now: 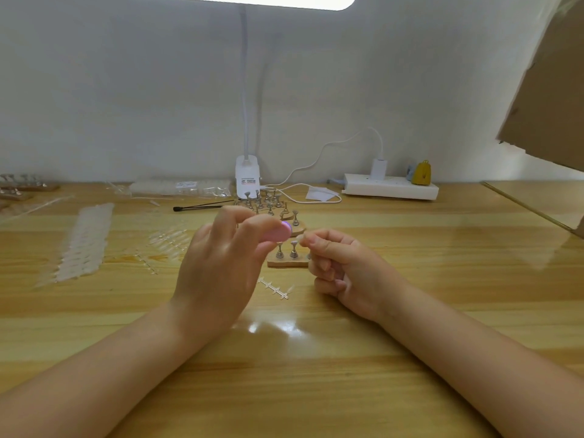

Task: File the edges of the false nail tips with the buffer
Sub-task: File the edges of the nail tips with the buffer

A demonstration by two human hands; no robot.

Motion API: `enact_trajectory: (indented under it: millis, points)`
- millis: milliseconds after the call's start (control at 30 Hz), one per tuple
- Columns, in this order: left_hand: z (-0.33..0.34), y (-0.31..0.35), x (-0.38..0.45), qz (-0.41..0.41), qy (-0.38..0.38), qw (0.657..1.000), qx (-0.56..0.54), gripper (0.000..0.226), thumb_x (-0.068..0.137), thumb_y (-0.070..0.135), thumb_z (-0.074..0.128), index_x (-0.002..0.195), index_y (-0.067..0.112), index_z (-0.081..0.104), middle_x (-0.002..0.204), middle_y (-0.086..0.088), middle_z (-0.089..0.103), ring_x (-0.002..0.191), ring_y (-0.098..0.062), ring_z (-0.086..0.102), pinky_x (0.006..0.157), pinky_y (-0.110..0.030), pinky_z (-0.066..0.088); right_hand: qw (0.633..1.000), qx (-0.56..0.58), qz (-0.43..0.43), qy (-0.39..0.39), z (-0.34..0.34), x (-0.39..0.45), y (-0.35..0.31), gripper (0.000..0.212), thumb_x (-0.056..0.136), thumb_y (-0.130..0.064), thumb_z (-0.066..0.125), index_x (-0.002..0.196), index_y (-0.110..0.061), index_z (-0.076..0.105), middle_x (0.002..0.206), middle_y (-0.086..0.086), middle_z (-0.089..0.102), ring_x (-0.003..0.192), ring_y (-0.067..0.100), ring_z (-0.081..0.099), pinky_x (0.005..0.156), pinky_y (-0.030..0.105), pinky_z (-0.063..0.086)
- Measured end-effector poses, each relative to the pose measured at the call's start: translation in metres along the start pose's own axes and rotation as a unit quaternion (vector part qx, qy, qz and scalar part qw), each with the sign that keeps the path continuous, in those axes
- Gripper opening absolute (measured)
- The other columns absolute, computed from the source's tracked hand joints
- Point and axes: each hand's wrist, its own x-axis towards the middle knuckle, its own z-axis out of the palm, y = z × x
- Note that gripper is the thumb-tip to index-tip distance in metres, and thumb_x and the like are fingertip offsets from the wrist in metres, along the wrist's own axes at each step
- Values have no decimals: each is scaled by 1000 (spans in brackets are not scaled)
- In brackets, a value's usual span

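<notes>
Wooden bench under lamp light, both hands raised over its middle, buffer and nail tip nearly meeting.

Left hand pinches the pink buffer between thumb and fingers, its long axis running left to right, rounded end toward the right hand. That hand's fingers are curled, thumb and forefinger clamped on a false nail tip pointing left, just beside the buffer's end; contact cannot be confirmed. Judged next: bring edge against buffer.

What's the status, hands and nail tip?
Left hand grips pink buffer. Right hand pinches nail tip beside it. Nothing between them.
</notes>
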Motion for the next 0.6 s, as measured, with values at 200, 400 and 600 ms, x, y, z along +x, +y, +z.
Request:
enact_trajectory:
  millis: [200,400,600]
  points:
    - [9,-6,-4,134,7,987,90,44,84,11,70,116,34,51,103,0,48,60,-17,48,73,-36,44,999,-30,13,-23,-2,0,-1,6,74,-21,64,74,-15,62,51,-4,36,46,7,31,42,19,12]
    - [7,-12,-4,131,31,989,68,49,80,4,73,112,33,51,104,-3,54,59,-17,49,73,-39,44,998,-25,35,-56,-3,2,-1,5,75,-20,63,71,-17,64,55,-5,33,47,6,29,42,19,10]
    - [7,-13,-3,93,-9,993,66,56,75,0,78,111,33,50,100,-7,61,58,-19,51,73,-42,46,993,-46,49,-100,-5,3,-1,4,80,-13,58,77,-15,59,57,-4,35,46,6,34,38,15,17]
